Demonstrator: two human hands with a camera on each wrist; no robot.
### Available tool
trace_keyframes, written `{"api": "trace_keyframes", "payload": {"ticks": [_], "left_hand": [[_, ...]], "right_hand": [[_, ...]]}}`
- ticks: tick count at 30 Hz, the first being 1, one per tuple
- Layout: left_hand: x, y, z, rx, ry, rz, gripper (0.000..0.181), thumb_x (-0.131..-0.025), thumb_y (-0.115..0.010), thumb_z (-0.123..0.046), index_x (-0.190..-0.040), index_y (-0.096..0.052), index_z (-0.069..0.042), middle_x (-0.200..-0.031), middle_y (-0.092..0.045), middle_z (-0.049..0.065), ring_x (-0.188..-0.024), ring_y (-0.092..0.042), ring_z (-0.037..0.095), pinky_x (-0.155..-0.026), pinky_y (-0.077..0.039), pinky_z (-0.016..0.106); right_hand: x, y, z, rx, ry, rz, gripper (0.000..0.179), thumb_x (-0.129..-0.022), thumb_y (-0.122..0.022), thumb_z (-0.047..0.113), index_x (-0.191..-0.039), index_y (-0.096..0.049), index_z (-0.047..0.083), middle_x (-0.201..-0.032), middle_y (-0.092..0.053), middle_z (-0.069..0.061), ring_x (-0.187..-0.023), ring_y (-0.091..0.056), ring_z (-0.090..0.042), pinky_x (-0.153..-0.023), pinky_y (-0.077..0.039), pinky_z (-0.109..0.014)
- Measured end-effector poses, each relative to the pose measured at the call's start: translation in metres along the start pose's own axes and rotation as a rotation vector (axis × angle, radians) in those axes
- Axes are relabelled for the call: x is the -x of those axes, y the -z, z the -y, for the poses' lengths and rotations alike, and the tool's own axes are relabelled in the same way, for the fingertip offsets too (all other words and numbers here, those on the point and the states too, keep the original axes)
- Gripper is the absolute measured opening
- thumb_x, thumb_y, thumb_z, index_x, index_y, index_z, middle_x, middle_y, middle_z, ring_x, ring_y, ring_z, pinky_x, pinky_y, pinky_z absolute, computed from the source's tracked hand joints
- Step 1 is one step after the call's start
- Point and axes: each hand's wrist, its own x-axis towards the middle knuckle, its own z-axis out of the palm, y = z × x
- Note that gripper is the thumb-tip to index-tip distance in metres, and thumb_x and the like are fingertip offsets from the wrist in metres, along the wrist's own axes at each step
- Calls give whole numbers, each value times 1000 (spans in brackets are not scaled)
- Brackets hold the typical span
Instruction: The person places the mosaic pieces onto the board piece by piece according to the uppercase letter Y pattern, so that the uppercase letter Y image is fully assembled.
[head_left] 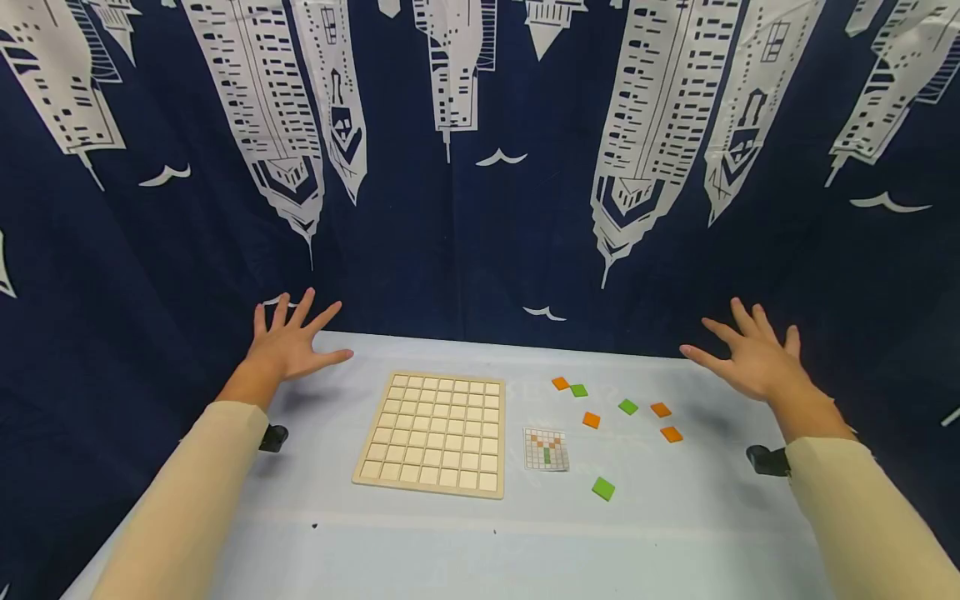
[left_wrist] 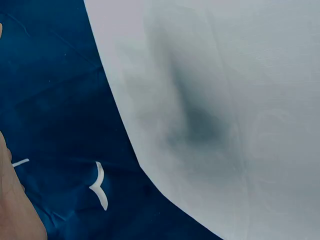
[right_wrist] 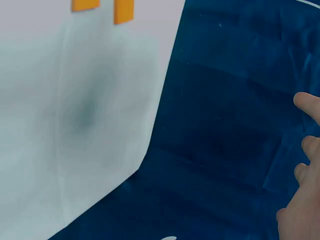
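Note:
In the head view my left hand (head_left: 288, 343) hovers over the table's left side with fingers spread, holding nothing. A square wooden grid board (head_left: 429, 433) lies to its right. My right hand (head_left: 757, 358), also spread and holding nothing, is raised above the right side. Nearest to it are two orange square tiles, one (head_left: 661, 409) behind the other (head_left: 671, 434). More orange tiles (head_left: 591, 420) and several green tiles (head_left: 603, 488) are scattered between that hand and the board. Beside the board is a small printed grid card (head_left: 546, 450) with orange and green squares marked on it.
The white table (head_left: 405, 558) ends at the back against a dark blue cloth (head_left: 465, 250) printed with white buildings and birds. Each wrist wears a small black camera, one on the left (head_left: 273, 438) and one on the right (head_left: 768, 460). A tiny dark speck (head_left: 314, 526) lies near the front.

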Motion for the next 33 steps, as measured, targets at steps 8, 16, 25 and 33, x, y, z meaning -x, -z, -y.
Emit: {"api": "trace_keyframes", "payload": {"ticks": [8,16,25,33], "left_hand": [[8,-11,-8,-10,-59,-14,102,-83,-40,-92,-165,-12,-38,-174,9,13,-157,11,50,-117,18,73],[26,-30,-14,11,-123,-16,98,-85,-42,-89,-165,-16,-38,-175,5,12,-158,7,50,-118,17,72],[44,-48,-21,47,-177,-42,94,-88,-58,-77,-164,-20,-38,-175,-3,12,-157,-2,51,-120,8,73],[59,-60,-29,108,-196,-30,94,-86,-60,-76,-163,-25,-36,-174,-8,14,-155,-9,53,-119,1,75]], "right_hand": [[14,-15,13,-25,40,-29,92,-95,-44,76,-158,-36,9,-171,10,-23,-156,10,-51,-112,11,-82],[31,-38,33,-57,108,-62,87,-95,-51,72,-156,-42,11,-173,2,-21,-158,4,-47,-115,3,-81],[46,-57,50,-86,195,-110,80,-93,-62,65,-151,-50,12,-171,-11,-23,-158,-8,-47,-115,-9,-80],[60,-75,65,-150,198,-106,79,-90,-67,63,-149,-53,13,-170,-16,-23,-154,-17,-48,-112,-16,-80]]}}
